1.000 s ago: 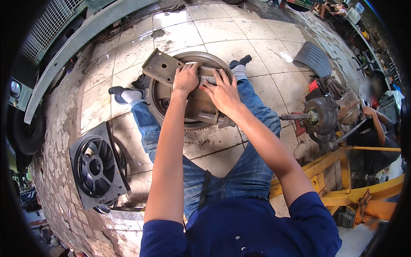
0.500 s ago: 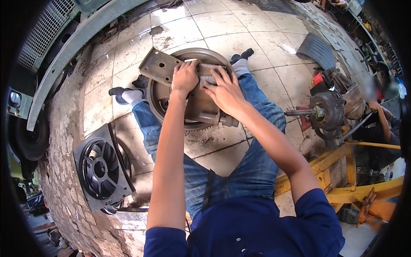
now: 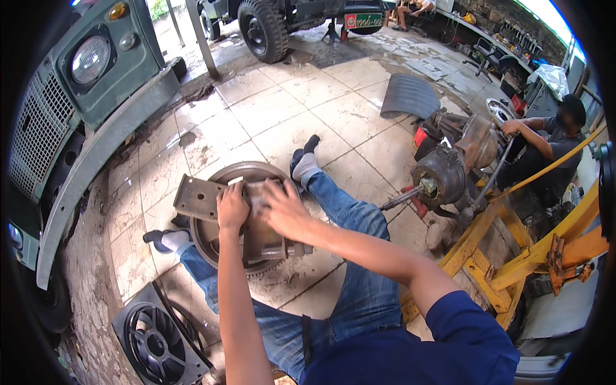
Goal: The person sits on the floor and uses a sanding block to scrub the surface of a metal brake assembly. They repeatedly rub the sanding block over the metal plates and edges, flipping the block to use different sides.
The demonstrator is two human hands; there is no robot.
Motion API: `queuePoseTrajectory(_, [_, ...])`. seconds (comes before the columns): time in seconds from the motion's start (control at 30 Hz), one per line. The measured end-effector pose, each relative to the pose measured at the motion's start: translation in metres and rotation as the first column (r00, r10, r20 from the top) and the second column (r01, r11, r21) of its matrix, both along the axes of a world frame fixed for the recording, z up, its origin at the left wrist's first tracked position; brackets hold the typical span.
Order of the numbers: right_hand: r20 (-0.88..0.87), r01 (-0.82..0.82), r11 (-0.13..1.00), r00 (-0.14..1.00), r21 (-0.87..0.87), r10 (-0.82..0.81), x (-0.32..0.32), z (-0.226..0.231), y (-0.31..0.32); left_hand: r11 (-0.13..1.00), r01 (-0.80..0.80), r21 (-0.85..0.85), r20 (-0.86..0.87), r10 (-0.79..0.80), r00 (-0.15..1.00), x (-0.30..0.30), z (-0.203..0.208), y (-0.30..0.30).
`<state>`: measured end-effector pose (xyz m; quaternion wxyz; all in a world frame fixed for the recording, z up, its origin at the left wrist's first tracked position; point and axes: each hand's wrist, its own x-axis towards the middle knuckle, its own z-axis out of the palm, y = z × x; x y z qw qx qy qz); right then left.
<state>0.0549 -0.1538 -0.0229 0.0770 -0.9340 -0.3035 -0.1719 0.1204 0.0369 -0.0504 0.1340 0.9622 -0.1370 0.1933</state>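
Between my legs, a round toothed flywheel (image 3: 204, 241) lies on the tiled floor. Across it rests a heavy steel bracket (image 3: 190, 197) with a drilled end plate and a cylindrical end near my right thigh. My left hand (image 3: 232, 208) is closed over the bracket's upper part, its fingers bent around an edge. A small white piece (image 3: 237, 180) shows just beyond those fingertips; what it is I cannot make out. My right hand (image 3: 283, 208) is over the bracket's middle with fingers spread, somewhat blurred, and hides the surface beneath it.
A black radiator fan (image 3: 154, 343) lies at lower left, below a vehicle's bumper (image 3: 102, 154). To the right are a greasy axle housing (image 3: 443, 173), a yellow steel frame (image 3: 484, 282) and a seated person (image 3: 545, 138). A curved ribbed sheet (image 3: 409, 96) lies farther back.
The view has tilted up and swung right, bringing the parked vehicles and workbench into sight. My right hand's fingers have shifted and blurred over the bracket; my left hand keeps its place on it.
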Motion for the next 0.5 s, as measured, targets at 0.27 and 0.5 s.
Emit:
queuePoseTrajectory(0.27, [0.050, -0.137, 0.988, 0.990, 0.071, 0.134, 0.007, -0.009, 0.000, 0.999, 0.018, -0.027, -0.029, -0.018, 0.999, -0.001, 0.005, -0.006])
queuePoseTrajectory(0.5, [-0.035, -0.159, 0.985, 0.987, -0.064, 0.157, 0.023, 0.009, -0.002, 1.000, 0.008, 0.023, -0.015, -0.008, 1.000, -0.001, 0.002, -0.005])
